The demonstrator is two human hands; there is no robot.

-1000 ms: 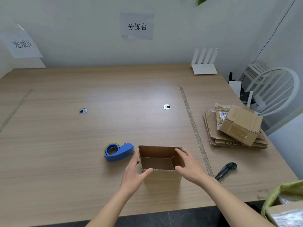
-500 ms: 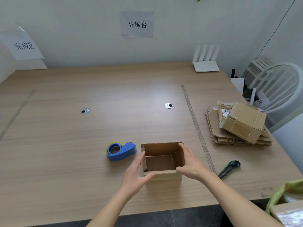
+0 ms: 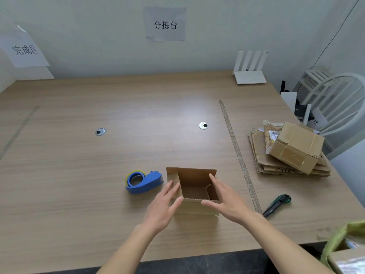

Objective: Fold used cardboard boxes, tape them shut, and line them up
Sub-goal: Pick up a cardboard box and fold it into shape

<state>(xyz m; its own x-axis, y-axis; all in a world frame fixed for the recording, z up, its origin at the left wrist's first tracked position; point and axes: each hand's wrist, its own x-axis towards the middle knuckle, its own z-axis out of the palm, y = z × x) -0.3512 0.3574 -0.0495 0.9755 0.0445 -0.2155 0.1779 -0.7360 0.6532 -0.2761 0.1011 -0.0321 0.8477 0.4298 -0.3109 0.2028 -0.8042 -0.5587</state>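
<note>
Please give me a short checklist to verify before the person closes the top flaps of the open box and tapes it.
1. Open box stands upright on the table: ok.
2. Both hands steady it, left hand and right hand flat against its sides: ok.
3. Inside of the box has no loose item: ok, only the bottom flaps show.
4. Top flaps folded shut: not ok, the top is open.
5. Tape dispenser close by, just left of the box: ok.
6. Enough tape on the roll: cannot tell.
</note>
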